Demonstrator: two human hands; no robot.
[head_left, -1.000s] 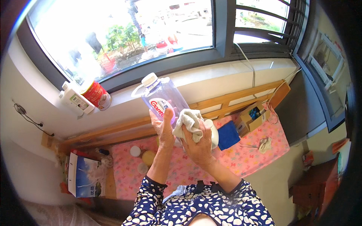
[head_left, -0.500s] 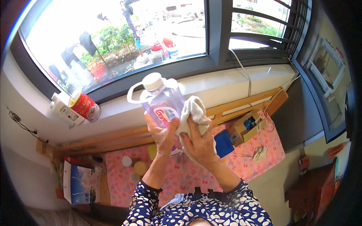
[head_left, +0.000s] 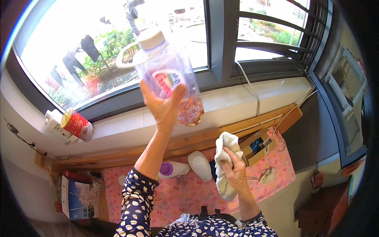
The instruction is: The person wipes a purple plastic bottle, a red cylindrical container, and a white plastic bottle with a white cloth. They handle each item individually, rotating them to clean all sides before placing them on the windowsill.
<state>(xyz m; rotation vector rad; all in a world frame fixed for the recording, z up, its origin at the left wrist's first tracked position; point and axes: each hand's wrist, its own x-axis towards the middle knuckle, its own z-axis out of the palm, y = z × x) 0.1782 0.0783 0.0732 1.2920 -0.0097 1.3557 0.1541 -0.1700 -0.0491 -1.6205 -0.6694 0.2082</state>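
Observation:
My left hand [head_left: 162, 106] is closed round the middle of a clear, purplish plastic bottle [head_left: 187, 73] and holds it up in front of the window. The bottle tilts a little and has a wide white cap with a white loop [head_left: 125, 55] beside it; reddish-brown specks show near its base. Lower down to the right, my right hand [head_left: 236, 173] grips a crumpled whitish cloth [head_left: 227, 146], apart from the bottle. Below the hands, a white bottle with a purple cap [head_left: 167, 170] and a white jug [head_left: 201, 166] lie on a pink patterned cover [head_left: 177, 201].
On the window sill [head_left: 134, 120] at the left, a red tin [head_left: 83, 128] leans beside a white bottle [head_left: 53, 120]. An open cardboard box [head_left: 263, 155] and a pale glove-like cloth [head_left: 268, 176] rest at the right of the cover. A blue-and-white carton [head_left: 77, 197] stands lower left.
The cloth has come away from the bottle. My left hand has lifted the bottle up toward the window, and my right hand has dropped down and to the right with the cloth.

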